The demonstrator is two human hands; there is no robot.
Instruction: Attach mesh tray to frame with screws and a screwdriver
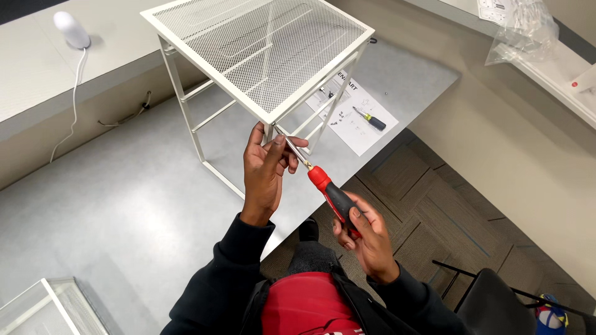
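Your right hand (366, 239) grips the red-black screwdriver (332, 195), fingers wrapped tight round the handle. Shaft runs up-left to the front corner of the white mesh rack (261, 49), which stands on the grey tabletop (124, 198). Your left hand (264, 170) is at that corner, fingers pinched narrow round the shaft near the tip, just under the rack's rim. Behind: instruction sheet (354, 115) w/ a 2nd small screwdriver (370, 118) lying on it.
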